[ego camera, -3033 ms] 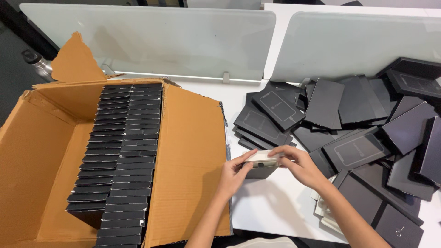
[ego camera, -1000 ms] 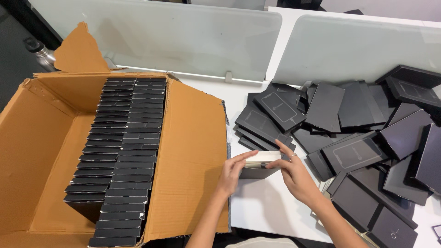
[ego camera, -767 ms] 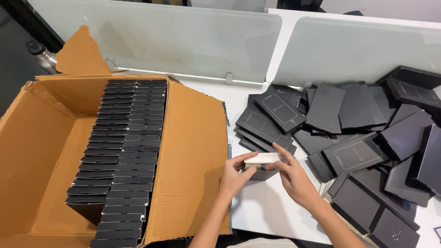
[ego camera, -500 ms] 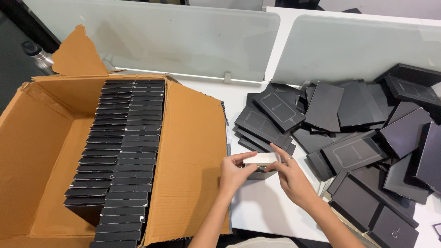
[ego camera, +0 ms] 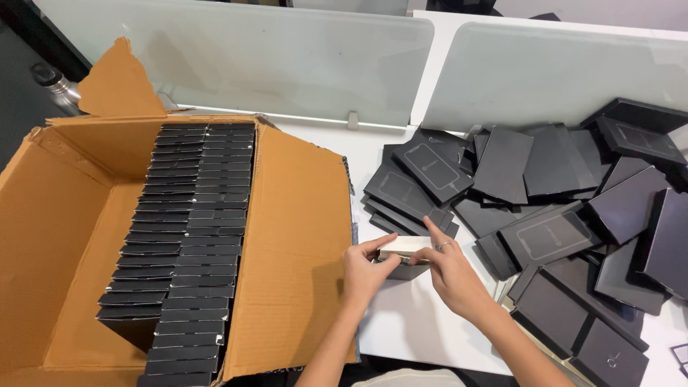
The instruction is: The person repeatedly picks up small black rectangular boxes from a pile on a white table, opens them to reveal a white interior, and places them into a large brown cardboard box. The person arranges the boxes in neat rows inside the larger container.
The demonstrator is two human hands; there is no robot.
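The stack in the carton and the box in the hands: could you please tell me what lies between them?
In the head view, the carton's flap lies between the stack and the box.

A single head-worn camera looks steeply down and forward from above the person's chest, close to the white table (ego camera: 401, 337). It takes in the open cardboard box (ego camera: 287, 236) at left, the frosted divider panels (ego camera: 287, 64) along the far edge, and both forearms entering from the bottom edge
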